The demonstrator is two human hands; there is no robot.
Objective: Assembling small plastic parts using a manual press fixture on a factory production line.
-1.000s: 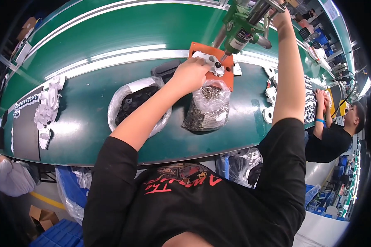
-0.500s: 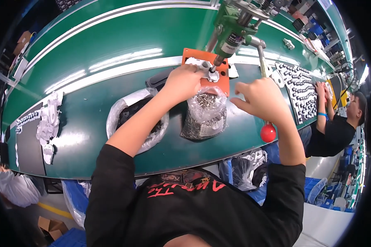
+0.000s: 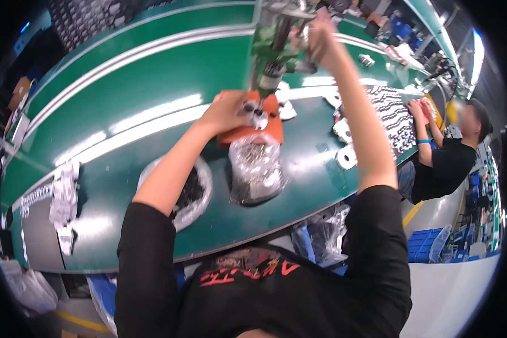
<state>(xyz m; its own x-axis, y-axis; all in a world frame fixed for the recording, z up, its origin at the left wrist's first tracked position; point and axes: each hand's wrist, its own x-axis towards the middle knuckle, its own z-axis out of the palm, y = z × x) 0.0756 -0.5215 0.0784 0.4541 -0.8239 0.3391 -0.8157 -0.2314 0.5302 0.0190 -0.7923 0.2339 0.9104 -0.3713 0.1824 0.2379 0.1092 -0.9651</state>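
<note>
My left hand rests at the left side of an orange fixture plate, its fingers closed on a small white-and-grey part lying there. Above the part stands a green hand press, its tip close over it. My right hand is raised beside the press head, blurred by motion, so its fingers and anything in them cannot be made out. A clear plastic bag of small metal screws sits just in front of the plate.
Left of the screws stands a clear bag of black parts. White parts lie by a dark mat at far left. Rows of black-and-white pieces cover the right, where a co-worker works. White rolls lie nearer.
My right hand has swung up and away from beside the red ball-ended lever to the press head; the red ball no longer shows. My left hand stays at the part. The view has shifted.
</note>
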